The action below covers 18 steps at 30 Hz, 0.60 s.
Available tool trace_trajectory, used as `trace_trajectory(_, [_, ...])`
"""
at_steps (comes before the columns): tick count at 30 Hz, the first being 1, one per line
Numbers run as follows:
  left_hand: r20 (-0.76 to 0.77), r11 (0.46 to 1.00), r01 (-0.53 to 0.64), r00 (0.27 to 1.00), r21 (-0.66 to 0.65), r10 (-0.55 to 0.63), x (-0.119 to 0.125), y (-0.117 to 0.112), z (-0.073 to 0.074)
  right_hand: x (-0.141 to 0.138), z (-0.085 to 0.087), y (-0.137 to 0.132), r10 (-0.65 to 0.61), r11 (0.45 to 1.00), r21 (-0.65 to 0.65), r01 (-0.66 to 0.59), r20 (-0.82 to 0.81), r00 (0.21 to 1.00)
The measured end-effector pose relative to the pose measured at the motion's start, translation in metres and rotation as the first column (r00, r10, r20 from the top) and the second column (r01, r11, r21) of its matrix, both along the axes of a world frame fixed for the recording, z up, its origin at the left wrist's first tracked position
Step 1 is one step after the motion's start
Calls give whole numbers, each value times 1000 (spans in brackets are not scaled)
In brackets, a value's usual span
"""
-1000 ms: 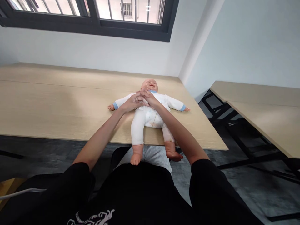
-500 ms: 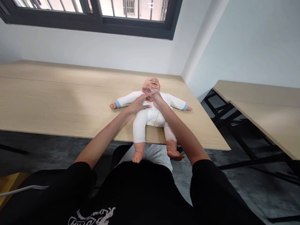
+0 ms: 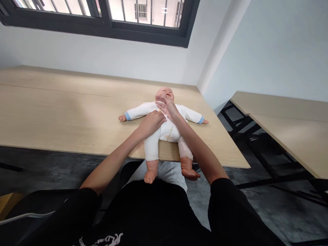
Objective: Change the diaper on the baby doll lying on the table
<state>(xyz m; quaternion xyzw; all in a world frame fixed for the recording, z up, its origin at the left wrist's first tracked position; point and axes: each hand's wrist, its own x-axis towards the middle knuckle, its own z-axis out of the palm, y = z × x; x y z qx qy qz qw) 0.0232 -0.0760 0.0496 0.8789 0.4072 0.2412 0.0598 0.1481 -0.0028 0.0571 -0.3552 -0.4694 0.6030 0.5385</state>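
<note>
A baby doll (image 3: 167,131) in a white romper with blue cuffs lies on its back at the near edge of a light wooden table (image 3: 64,112). Its arms are spread and its bare feet hang over the edge. My left hand (image 3: 153,122) rests on the doll's belly with the fingers curled under; what they grip is hidden. My right hand (image 3: 166,106) lies on the doll's upper chest just below the chin, fingers stretched out and apart, holding nothing.
A second wooden table (image 3: 284,119) on a black metal frame stands to the right across a gap of dark floor. A white wall and a black-framed window (image 3: 102,20) lie behind the table. A chair seat shows under the doll's feet.
My left hand has slid down from the doll's chest to its belly and curled. My right hand has moved up toward the chin. The view shifted slightly.
</note>
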Motion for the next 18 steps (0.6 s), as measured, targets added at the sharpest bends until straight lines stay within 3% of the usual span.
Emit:
trace_trajectory(3, [-89,1000,2,996,3,-1,2,-22,1,13,13,-19,-43,985,173,22,118,992])
trace_trajectory(5, [-114,1000,9,993,-29,-12,2,-29,-2,29,18,-41,-97,941,339,5,253,963])
trace_trajectory(7, [-121,996,33,992,-85,-43,2,-28,-4,47,18,-67,-163,895,446,-27,383,909])
trace_trajectory(10, [-93,987,71,992,-142,-84,2,-18,-6,72,10,-108,-285,863,504,-10,503,816])
trace_trajectory(15, [45,980,83,996,-181,-76,-3,-15,-5,95,-14,-156,-573,761,647,51,633,520])
trace_trajectory(18, [209,995,-13,977,-103,34,-11,-30,-9,99,-26,-169,-579,776,631,-17,722,377])
